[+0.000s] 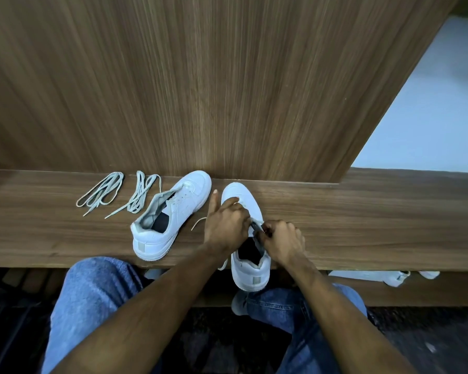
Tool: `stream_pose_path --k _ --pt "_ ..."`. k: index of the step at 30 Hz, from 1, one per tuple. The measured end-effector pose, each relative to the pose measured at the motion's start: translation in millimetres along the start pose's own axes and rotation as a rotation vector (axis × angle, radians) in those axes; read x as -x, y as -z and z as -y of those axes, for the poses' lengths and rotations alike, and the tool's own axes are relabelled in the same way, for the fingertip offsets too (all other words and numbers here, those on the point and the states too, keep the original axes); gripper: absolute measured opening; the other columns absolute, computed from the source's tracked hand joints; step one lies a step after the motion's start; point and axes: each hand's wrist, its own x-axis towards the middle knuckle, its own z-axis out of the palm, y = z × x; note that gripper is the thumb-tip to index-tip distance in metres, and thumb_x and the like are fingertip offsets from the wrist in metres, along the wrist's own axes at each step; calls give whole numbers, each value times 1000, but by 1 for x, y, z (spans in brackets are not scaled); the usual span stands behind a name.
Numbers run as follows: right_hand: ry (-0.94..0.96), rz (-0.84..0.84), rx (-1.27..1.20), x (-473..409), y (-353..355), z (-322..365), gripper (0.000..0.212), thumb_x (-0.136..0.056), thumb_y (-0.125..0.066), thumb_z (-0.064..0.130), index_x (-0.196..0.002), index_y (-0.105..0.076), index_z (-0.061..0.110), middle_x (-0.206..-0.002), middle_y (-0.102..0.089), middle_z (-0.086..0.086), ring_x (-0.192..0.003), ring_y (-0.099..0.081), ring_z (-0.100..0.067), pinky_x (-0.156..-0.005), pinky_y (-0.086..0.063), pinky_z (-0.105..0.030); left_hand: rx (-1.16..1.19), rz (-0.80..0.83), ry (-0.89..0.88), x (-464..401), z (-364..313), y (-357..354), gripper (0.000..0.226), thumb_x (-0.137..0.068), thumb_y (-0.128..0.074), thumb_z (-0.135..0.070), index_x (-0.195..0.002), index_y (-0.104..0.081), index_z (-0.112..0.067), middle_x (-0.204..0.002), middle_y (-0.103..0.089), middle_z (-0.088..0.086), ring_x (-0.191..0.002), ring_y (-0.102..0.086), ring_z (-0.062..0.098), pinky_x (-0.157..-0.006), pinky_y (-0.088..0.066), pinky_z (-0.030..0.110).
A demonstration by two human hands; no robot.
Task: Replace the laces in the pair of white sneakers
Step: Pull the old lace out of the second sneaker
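Observation:
Two white sneakers stand on a wooden ledge [362,225]. The left sneaker [173,214] has no lace and lies angled, toe to the upper right. The right sneaker [247,236] points away from me, its heel overhanging the ledge's front edge. My left hand [226,225] rests over its eyelets, fingers curled on the lace there, one finger pointing up. My right hand [283,240] pinches the sneaker's tongue or lace at the right side; which one I cannot tell. A white lace end [197,222] trails out left of the left hand.
Two loose grey-white laces [100,191] [139,194] lie bundled on the ledge at the left. A wood panel wall [200,90] rises behind the ledge. My knees in blue jeans [92,292] are below. Other white shoes [376,276] sit under the ledge at right.

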Motion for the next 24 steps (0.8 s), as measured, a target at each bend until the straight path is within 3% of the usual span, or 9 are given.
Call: stream_pose_path --k 2,4,6,8,11,15,18,22,24 --pt "-9 -2 -4 1 1 0 26 -91 -54 46 -94 -67 23 -102 -67 -12 -101 -59 -38 -74 -41 -34 166 -109 115 -7 1 7 19 -91 -53 -26 -86 -71 -21 -101 -71 -4 -112 -58 13 -116 -8 43" --pt "-16 -2 -10 1 2 1 25 -92 -54 45 -96 -68 24 -105 -66 -13 -103 -58 -38 -77 -41 -35 593 -245 414 -19 6 21 15 -89 -57 -24 -78 -67 -25 -87 -72 -9 -91 -65 14 -111 -30 39" --pt "-22 2 -5 2 3 1 25 -92 -54 45 -97 -68 25 -106 -65 -13 -104 -57 -38 -79 -42 -35 1128 -453 679 -35 15 38 18 -87 -60 -22 -70 -64 -25 -72 -70 -11 -77 -66 12 -93 -51 39" --pt "-25 3 -8 2 3 2 26 -93 -53 45 -97 -68 24 -106 -65 -14 -103 -57 -38 -79 -41 -35 1320 -604 826 -45 25 46 20 -90 -62 -18 -70 -64 -19 -68 -68 -7 -74 -66 12 -89 -54 39" --pt "-36 -4 -29 2 0 2 27 -92 -53 47 -93 -69 25 -100 -67 -11 -98 -59 -35 -74 -37 -33 1103 -449 804 -42 30 39 11 -88 -62 -20 -99 -63 -17 -88 -68 -2 -95 -65 21 -93 -50 40" --pt "-41 5 -44 1 -2 1 27 -91 -54 48 -92 -68 25 -98 -67 -9 -98 -60 -35 -76 -41 -35 415 -86 318 -14 20 10 42 -81 -63 -43 -121 -62 -29 -138 -49 4 -134 -38 22 -106 -34 44" --pt "-53 12 -25 1 0 3 27 -90 -54 48 -100 -69 28 -106 -66 -12 -103 -58 -37 -81 -42 -35 156 113 120 0 0 2 31 -85 -58 -43 -112 -66 -30 -131 -54 -7 -134 -34 13 -114 -16 41" --pt "-59 16 -22 3 1 4 25 -91 -54 47 -99 -68 28 -107 -65 -12 -103 -57 -37 -81 -42 -35 -34 54 53 3 -6 -1 24 -93 -46 -30 -100 -68 -23 -111 -65 -3 -117 -51 16 -113 -14 40" --pt "-59 17 -21 3 1 4 24 -91 -54 45 -100 -69 27 -106 -65 -11 -102 -57 -36 -83 -43 -36 103 -23 133 -5 -4 6 20 -91 -48 -25 -87 -68 -25 -99 -68 -6 -104 -58 16 -110 -23 40"
